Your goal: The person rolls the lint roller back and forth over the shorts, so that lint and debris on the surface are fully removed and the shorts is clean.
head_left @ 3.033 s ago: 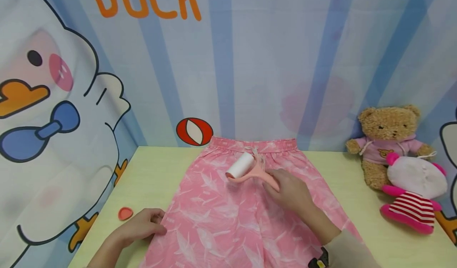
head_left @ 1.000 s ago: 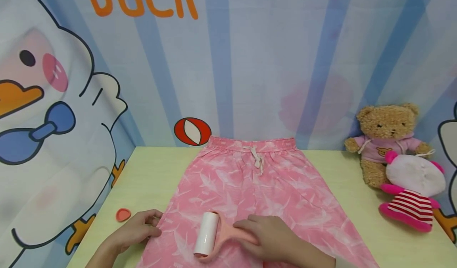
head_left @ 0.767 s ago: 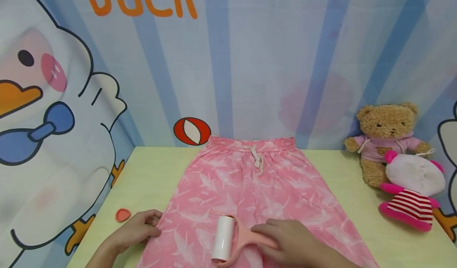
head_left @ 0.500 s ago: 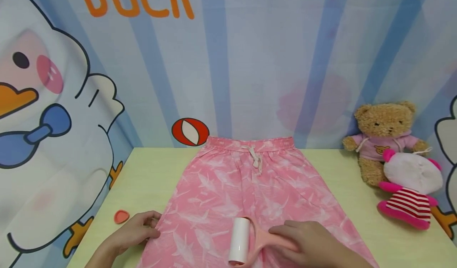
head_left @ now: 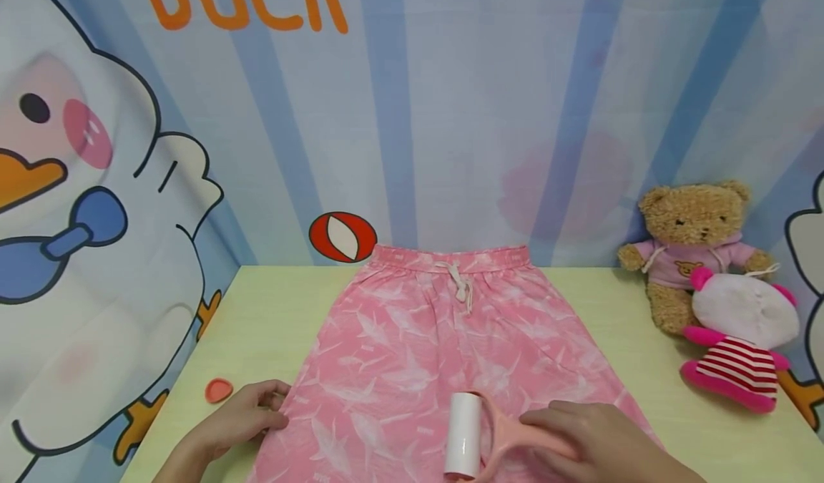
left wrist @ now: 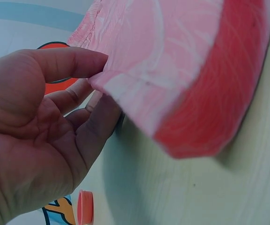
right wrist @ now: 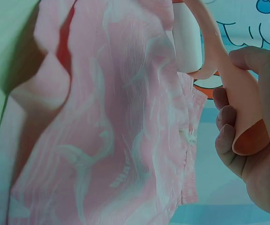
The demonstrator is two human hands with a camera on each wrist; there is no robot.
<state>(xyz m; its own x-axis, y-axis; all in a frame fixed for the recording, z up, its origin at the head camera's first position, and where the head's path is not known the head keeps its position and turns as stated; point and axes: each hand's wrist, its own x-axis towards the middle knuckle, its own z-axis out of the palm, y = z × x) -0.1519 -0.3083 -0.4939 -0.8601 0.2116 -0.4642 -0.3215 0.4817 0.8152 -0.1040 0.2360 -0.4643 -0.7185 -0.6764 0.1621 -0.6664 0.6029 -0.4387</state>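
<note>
Pink shorts point(head_left: 399, 368) with a pale shark print and a white drawstring point(head_left: 460, 283) lie spread on the table, waistband at the far end. My right hand point(head_left: 599, 436) grips the peach handle of a lint roller point(head_left: 463, 433); its white roll is over the lower middle of the shorts. In the right wrist view the fingers point(right wrist: 226, 122) wrap round the handle. My left hand point(head_left: 241, 418) is at the left edge of the shorts. The left wrist view shows its thumb and fingers pinching the fabric edge point(left wrist: 125, 89), lifted a little off the table.
A small coral-red ring-shaped piece point(head_left: 219, 390) lies on the pale table point(head_left: 277, 304) left of the shorts. A teddy bear point(head_left: 695, 232) and a pink-and-white plush toy point(head_left: 740, 340) sit at the right. A printed duck curtain point(head_left: 463, 111) stands behind the table.
The lint roller came down from near the waistband to the lower left of the shorts, then moved rightward with my right hand. My left hand has stayed at the left edge.
</note>
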